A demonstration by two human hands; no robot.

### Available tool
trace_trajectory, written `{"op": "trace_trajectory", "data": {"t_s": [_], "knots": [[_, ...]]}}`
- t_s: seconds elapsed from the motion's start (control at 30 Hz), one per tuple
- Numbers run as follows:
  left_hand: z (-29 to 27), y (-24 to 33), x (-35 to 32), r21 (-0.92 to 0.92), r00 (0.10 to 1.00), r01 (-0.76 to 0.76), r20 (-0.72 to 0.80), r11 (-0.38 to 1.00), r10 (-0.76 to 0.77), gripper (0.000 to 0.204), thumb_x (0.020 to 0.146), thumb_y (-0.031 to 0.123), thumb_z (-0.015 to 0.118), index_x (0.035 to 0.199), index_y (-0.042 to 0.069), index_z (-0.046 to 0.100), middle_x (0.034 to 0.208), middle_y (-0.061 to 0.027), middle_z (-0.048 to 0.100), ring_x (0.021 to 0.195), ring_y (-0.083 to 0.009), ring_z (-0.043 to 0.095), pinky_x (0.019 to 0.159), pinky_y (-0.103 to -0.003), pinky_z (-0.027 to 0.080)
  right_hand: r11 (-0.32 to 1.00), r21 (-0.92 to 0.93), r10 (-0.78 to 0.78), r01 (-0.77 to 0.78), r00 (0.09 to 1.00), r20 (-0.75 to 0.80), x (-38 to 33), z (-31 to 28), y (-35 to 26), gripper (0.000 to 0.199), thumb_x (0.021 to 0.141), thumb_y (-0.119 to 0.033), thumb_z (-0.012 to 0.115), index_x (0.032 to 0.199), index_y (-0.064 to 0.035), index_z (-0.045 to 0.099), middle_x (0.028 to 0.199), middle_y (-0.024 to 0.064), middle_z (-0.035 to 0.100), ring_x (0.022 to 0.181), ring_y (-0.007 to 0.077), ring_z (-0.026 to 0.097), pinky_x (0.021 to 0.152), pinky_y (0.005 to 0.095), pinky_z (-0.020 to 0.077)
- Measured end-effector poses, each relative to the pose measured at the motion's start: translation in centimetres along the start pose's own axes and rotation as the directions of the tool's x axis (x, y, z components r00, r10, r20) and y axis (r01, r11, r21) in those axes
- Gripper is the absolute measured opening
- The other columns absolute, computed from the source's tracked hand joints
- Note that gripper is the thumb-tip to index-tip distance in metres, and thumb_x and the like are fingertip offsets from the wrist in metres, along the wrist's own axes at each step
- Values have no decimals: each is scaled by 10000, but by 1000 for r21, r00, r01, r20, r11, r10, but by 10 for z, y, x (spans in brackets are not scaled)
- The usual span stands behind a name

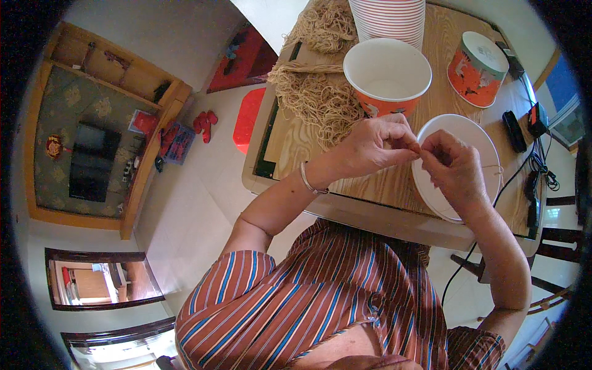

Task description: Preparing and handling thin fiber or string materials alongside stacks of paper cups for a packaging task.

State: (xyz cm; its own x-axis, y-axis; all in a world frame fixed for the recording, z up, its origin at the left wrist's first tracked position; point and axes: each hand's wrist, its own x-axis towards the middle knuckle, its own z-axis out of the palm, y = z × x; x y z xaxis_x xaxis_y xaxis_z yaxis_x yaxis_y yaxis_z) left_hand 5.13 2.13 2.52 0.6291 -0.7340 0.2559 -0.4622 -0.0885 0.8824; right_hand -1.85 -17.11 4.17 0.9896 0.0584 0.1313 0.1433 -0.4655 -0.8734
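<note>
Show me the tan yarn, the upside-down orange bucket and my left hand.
Tan yarn (317, 102): head view, on the lower heap.
Upside-down orange bucket (474, 74): head view, its side wall.
Left hand (374, 145): head view, back of the hand.

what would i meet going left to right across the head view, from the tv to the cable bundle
tv → red slippers → red stool → yarn → left hand → right hand → cable bundle
</note>
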Motion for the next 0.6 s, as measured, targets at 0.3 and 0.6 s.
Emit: {"op": "trace_trajectory", "data": {"t_s": [0.3,0.6], "knots": [[8,2,-3,-31,994,27,-106,999,-30,93,816,60,702,896,28,669,853,-30,591,803,-140,569,745,-269,457,903,297,252,-310,943,218,4,-8,-6,111,872,-117,646,838,-13,629,655,4,598,498,52,512,410,218,404],[10,3,-7,-58,992,16,-123,998,-23,63,816,29,682,855,40,634,846,-23,587,803,-125,560,749,-263,453,856,341,310,-388,914,261,6,-9,-7,123,873,-133,651,835,-18,631,650,8,591,468,58,501,395,217,391]]}}
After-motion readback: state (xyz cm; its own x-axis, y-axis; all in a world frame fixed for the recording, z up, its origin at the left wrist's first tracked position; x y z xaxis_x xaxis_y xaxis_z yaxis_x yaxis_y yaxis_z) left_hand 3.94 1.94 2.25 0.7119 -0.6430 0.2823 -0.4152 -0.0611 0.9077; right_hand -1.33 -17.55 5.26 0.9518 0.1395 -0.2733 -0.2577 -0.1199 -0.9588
